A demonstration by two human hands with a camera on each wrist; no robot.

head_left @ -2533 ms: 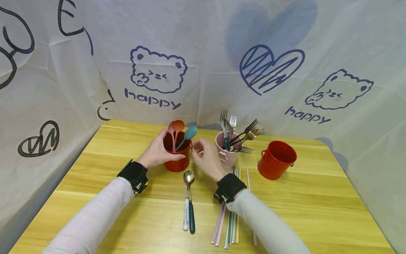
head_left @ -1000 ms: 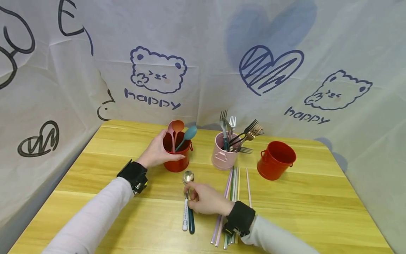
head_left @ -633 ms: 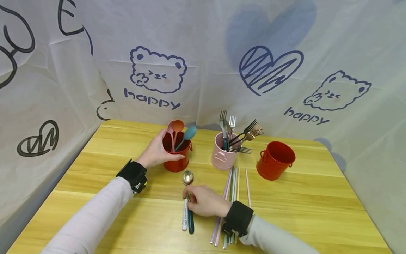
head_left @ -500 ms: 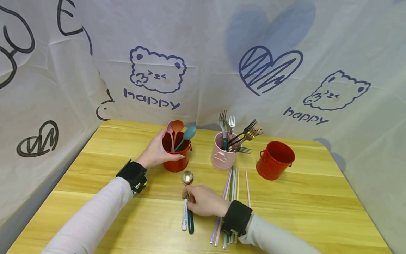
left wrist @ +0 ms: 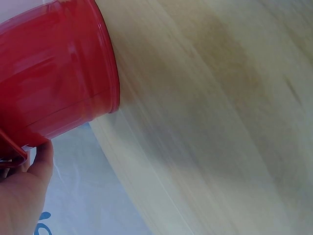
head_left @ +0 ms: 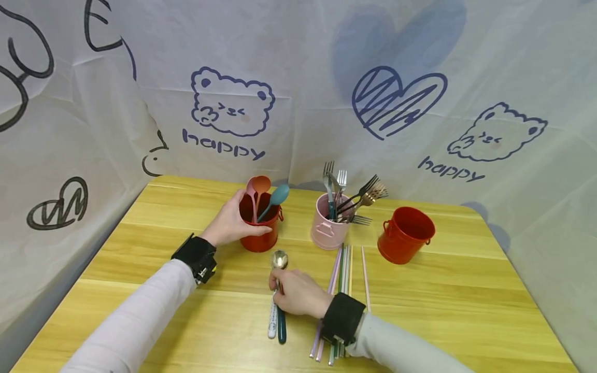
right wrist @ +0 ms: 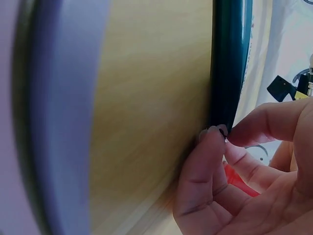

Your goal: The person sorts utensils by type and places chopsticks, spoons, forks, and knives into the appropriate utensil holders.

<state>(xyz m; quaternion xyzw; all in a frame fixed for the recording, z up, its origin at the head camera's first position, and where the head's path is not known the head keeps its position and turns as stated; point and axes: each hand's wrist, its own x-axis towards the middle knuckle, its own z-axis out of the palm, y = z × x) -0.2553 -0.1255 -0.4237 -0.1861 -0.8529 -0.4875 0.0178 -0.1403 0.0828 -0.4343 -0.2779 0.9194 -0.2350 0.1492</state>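
Spoons: left side free; thin rods along right.

Wears long, fairly snug sleeves, plain and pale. On the side of the desk's left edge, shows a left sleeve of near-white with a faint pink tinge, softly wrinkled crosswise; on the other side, a right sleeve leaning to light grey. Carries a broad black left wristband with a small dark unit, metallic bits and a speck of yellow. Bears a matching wide, black right wristband, with metallic bits along its underside. Leaves bare the left hand and right hand.
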